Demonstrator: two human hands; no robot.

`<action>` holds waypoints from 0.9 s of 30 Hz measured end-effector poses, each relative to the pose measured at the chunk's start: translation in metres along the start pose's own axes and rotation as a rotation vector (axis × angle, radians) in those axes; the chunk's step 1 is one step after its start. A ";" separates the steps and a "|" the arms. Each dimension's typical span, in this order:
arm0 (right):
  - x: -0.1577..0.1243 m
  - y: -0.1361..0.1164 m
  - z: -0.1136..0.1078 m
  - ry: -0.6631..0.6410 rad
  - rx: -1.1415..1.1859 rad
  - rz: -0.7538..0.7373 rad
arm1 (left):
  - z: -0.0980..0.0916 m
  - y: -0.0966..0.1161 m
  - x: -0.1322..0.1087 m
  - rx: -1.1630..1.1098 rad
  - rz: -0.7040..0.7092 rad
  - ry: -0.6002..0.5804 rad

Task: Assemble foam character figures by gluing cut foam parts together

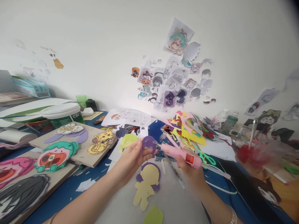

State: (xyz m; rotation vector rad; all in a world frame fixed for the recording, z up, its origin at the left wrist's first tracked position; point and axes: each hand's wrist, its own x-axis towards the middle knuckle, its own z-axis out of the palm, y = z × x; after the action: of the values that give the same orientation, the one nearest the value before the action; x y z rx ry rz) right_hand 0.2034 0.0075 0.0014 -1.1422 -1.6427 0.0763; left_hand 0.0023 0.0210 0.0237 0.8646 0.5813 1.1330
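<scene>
Between the fingers and thumb of my left hand (pixel 135 153) is a purple cut-out piece (pixel 149 143), curved like a fringe of hair. My right hand (pixel 190 169) is wrapped around a pink glue gun (pixel 174 152), its nozzle pointing left at the purple piece's right edge. Whether the nozzle touches it I cannot tell. Below both hands, a pale yellow doll-shaped cut-out (pixel 146 186) with purple hair parts around its head lies on a grey mat (pixel 121 199). A yellow-green piece (pixel 154 215) lies nearer to me. A thin pen-like tool (pixel 175 171) rests beside my right hand.
Coloured scraps (pixel 189 124) are heaped at the back, with green scissors (pixel 206 158) to their right. Decorated character cut-outs (pixel 101 141) lie on boards at the left, near a white-lidded tub (pixel 62 112). A red cup (pixel 245 154) and bottles (pixel 230 121) stand right.
</scene>
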 end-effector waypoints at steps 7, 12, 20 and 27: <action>-0.002 0.004 0.001 -0.021 -0.029 -0.024 | 0.003 0.003 0.000 0.067 0.023 0.042; -0.001 0.003 0.001 -0.001 -0.064 -0.048 | 0.004 0.005 0.001 0.097 0.021 0.048; 0.002 0.006 -0.001 0.057 -0.264 -0.213 | 0.001 0.001 0.001 0.160 0.034 -0.030; 0.016 0.022 -0.010 0.089 -0.540 -0.051 | 0.005 0.002 -0.004 0.013 -0.129 -0.073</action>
State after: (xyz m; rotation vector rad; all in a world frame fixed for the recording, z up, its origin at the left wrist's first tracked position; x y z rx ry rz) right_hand 0.2261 0.0257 0.0043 -1.4779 -1.6570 -0.4709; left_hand 0.0041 0.0162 0.0277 0.8635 0.5763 0.9778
